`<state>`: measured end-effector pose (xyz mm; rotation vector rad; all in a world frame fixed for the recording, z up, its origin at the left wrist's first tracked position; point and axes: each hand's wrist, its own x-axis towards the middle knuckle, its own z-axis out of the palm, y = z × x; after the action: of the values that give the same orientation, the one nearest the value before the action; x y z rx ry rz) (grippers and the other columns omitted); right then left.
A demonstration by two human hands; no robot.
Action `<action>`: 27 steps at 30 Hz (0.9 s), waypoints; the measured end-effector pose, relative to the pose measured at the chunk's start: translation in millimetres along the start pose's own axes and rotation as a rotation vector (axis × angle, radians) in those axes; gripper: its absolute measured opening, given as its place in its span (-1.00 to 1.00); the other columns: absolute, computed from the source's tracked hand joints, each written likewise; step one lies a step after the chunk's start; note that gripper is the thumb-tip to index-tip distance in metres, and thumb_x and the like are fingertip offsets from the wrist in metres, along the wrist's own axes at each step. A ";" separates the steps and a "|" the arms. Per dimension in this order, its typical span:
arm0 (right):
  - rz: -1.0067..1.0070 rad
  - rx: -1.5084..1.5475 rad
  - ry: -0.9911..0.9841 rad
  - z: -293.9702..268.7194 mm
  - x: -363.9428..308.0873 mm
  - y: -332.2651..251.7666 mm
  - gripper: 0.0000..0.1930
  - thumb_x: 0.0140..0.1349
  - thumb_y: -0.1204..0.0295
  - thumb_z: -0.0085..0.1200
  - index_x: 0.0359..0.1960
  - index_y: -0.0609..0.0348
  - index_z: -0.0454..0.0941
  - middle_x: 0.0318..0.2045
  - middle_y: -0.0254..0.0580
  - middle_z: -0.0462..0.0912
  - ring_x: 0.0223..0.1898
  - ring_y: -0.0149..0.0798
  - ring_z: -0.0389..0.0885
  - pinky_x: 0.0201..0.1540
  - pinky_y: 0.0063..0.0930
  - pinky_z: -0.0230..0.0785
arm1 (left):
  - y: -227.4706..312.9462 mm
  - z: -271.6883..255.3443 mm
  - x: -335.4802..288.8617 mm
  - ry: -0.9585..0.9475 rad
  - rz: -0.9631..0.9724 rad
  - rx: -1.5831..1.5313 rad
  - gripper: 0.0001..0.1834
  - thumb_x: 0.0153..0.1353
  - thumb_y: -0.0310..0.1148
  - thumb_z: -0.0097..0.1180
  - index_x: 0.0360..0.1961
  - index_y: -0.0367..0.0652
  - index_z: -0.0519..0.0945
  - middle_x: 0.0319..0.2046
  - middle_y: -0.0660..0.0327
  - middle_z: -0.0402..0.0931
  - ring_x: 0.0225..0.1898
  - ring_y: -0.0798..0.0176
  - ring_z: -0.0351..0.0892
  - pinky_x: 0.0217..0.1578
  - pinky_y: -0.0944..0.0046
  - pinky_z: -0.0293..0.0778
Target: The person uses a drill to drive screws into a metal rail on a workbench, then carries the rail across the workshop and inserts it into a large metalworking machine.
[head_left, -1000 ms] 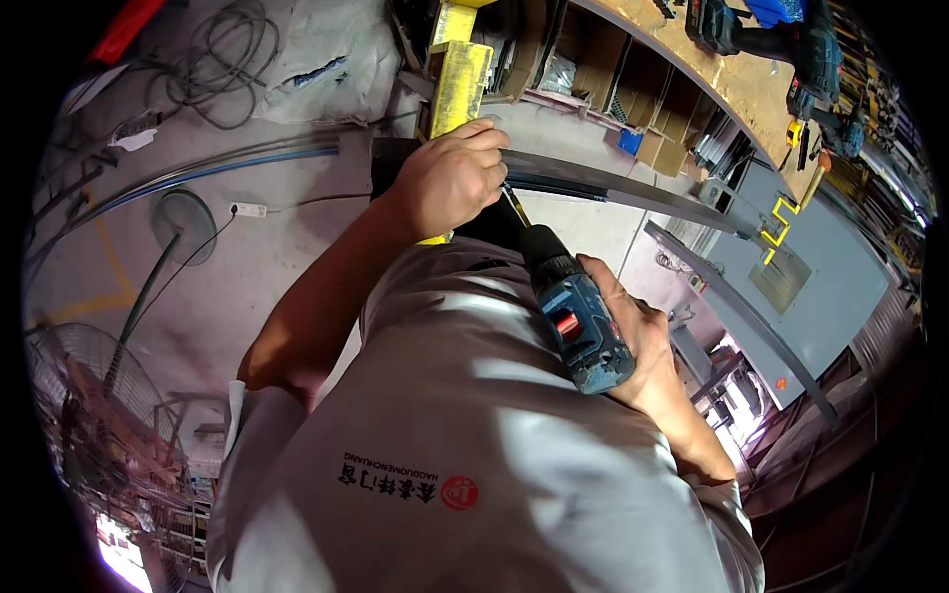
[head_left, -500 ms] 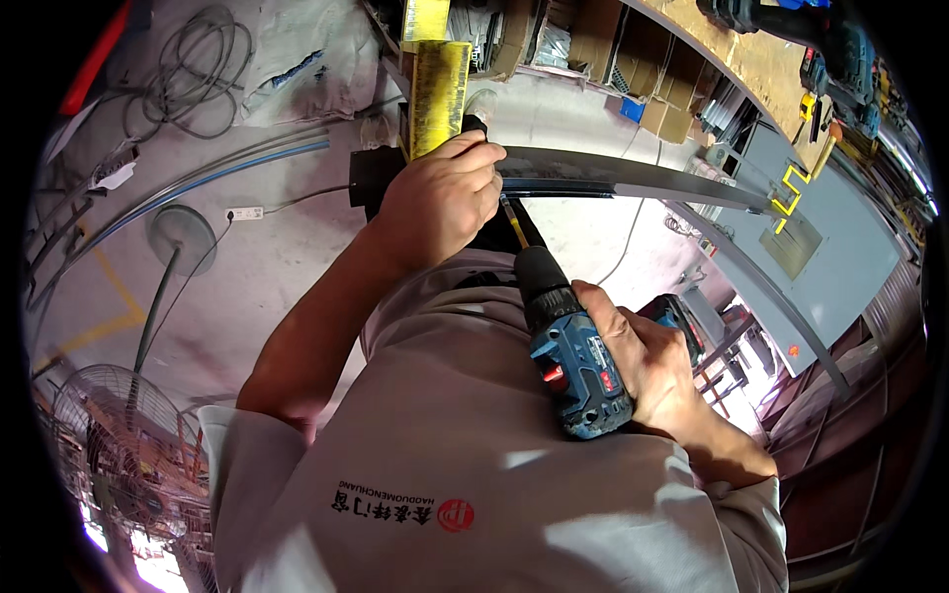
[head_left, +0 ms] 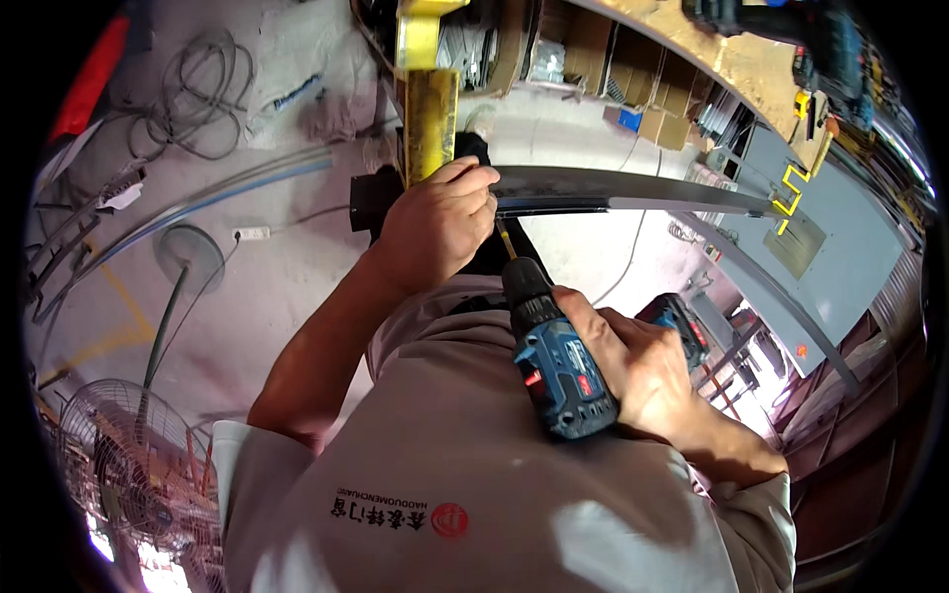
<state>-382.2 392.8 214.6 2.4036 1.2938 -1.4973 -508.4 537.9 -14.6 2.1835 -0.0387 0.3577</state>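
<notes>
My left hand [head_left: 438,225] is closed over the left part of a long dark metal profile [head_left: 633,189], beside a worn yellow block [head_left: 429,124]. Its fingertips hide what lies beneath them. A blue and black cordless drill [head_left: 561,371] is in my right hand [head_left: 638,364], held close against my shirt. From its chuck a gold-coloured drill bit [head_left: 508,243] points up toward the profile's near edge, right beside my left fingers. Whether the tip touches the metal, I cannot tell.
A wooden bench [head_left: 756,79] with power tools stands at the far right, above a grey panel [head_left: 840,247]. Cardboard boxes [head_left: 665,127] line the back. On the left are coiled cable [head_left: 203,94], a round-based stand [head_left: 191,259] and a caged fan [head_left: 124,445].
The whole view has shifted slightly, so the profile sits a little lower. Drill and hands keep nearly the same place at the profile; both grips stay the same.
</notes>
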 end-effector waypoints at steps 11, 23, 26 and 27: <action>-0.087 0.012 0.295 -14.5 -67.8 20.9 -0.27 0.03 0.31 0.35 0.30 0.27 0.46 -0.24 0.07 0.72 -0.25 0.16 0.73 -0.21 -0.09 0.58 | -2.0 17.1 -10.9 -0.059 -0.099 0.091 -0.69 -0.08 -0.39 0.49 -0.29 -0.18 0.66 -0.08 0.02 0.61 0.06 -0.12 0.60 0.08 0.01 0.57; -0.249 0.743 1.223 -52.8 -112.5 226.9 -0.30 -0.04 0.73 0.22 0.28 0.42 0.44 -0.01 -0.06 0.69 0.00 -0.30 0.66 0.16 -0.38 0.47 | 64.4 -1.3 37.4 -0.156 -0.070 0.433 -0.69 -0.05 -0.20 0.39 -0.60 -0.24 0.62 -0.33 0.02 0.59 -0.13 -0.08 0.56 0.04 -0.01 0.48; -0.430 0.640 1.511 -91.2 -46.6 281.4 -0.33 0.10 0.69 0.27 0.31 0.41 0.40 -0.10 -0.15 0.68 -0.12 -0.37 0.66 0.07 -0.42 0.51 | 79.1 8.7 42.5 -0.281 -0.187 0.681 -0.65 0.01 -0.09 0.35 -0.57 -0.21 0.68 -0.39 0.06 0.64 -0.09 -0.03 0.57 0.03 0.03 0.47; -0.458 0.807 1.451 -109.0 -36.9 293.0 -0.42 0.17 0.63 0.30 0.26 0.39 0.43 -0.05 -0.15 0.67 -0.11 -0.37 0.65 0.05 -0.42 0.50 | 86.3 16.9 50.7 -0.426 -0.234 0.740 -0.63 0.02 -0.06 0.33 -0.56 -0.20 0.70 -0.41 0.07 0.66 -0.09 -0.02 0.57 0.03 0.04 0.47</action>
<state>-117.7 223.8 190.3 4.2273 1.5295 0.1719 -469.3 478.0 57.4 2.9204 0.1339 -0.2848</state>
